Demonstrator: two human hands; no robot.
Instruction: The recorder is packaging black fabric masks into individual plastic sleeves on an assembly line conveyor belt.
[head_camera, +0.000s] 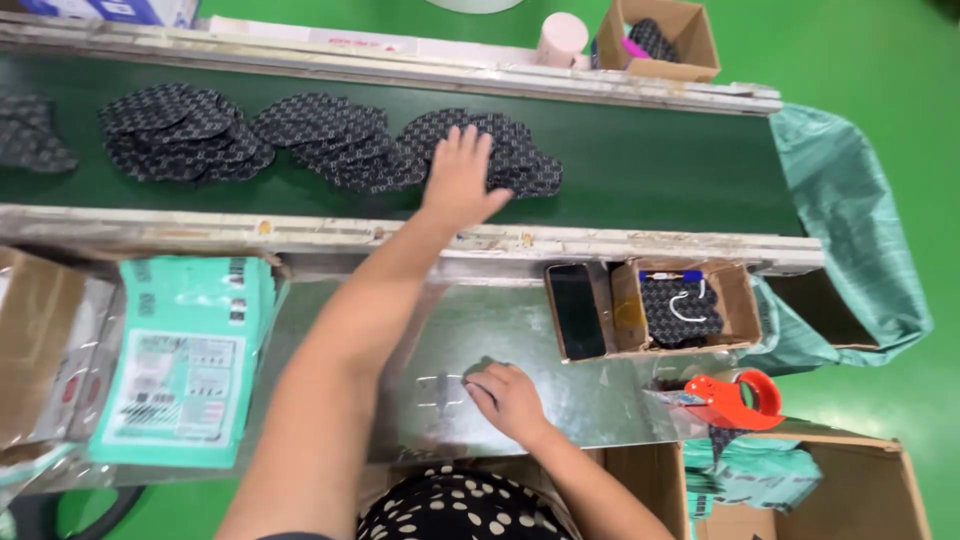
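Observation:
My left hand (462, 178) reaches out over the dark green conveyor belt (660, 150), fingers spread, resting flat on a pile of dark patterned fabric pieces (500, 152). Two more piles of the same pieces (180, 132) (320, 135) lie further left on the belt. My right hand (508, 398) rests on the shiny metal work table (560, 350) close to my body, fingers curled down onto a clear plastic bag (445, 392) lying flat there.
A small cardboard box (745, 305) holds a black phone (576, 312) and patterned pieces. An orange tape dispenser (735, 398) sits to its lower right. Teal mailer bags (190, 360) lie left; open cartons stand at bottom right and far across the belt.

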